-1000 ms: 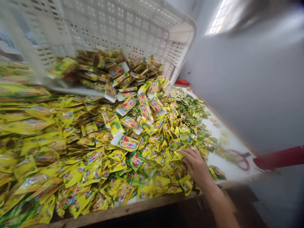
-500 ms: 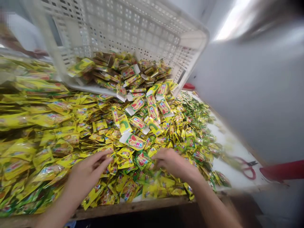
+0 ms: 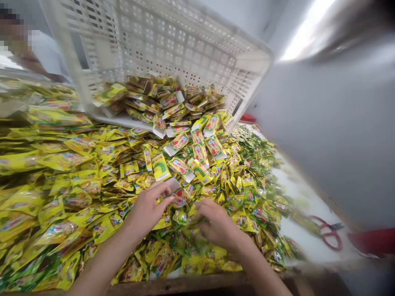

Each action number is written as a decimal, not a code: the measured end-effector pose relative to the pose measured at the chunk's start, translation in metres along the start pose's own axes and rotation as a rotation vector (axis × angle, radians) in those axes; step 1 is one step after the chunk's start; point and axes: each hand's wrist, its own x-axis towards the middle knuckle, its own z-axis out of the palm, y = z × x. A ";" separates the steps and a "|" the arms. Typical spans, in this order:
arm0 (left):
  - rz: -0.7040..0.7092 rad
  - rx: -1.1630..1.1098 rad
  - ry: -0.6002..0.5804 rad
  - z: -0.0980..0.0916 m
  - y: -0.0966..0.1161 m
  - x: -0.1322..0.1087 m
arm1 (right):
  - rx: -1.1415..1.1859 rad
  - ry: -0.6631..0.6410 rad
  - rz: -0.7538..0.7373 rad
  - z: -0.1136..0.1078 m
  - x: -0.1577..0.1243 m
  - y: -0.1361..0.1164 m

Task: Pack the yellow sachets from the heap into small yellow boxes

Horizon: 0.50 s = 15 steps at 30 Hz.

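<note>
On the table [image 3: 304,246], packets [image 3: 77,164] before crate [image 3: 160,37] (scissors [image 3: 327,234] right)

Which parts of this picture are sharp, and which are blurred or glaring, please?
Head view: the cartons spilling from the basket are sharp; the right hand is motion-blurred; the scissors and frame edges smear; the top-right light patch glares white.

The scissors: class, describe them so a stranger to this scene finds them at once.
Start at the big white basket tipped over the heap of yellow packets, then follow the table to its bare white right end. The scissors lie flat there, the only tool with red loop handles.
</note>
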 end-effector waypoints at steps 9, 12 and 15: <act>0.147 -0.268 -0.410 0.048 0.023 -0.046 | 0.246 0.411 0.211 0.020 -0.025 -0.011; 0.132 -0.306 -0.345 0.062 0.006 -0.074 | 0.176 0.333 0.194 0.039 -0.033 0.000; 0.098 -0.325 -0.240 0.070 -0.012 -0.101 | 0.130 0.251 0.162 0.042 -0.039 0.001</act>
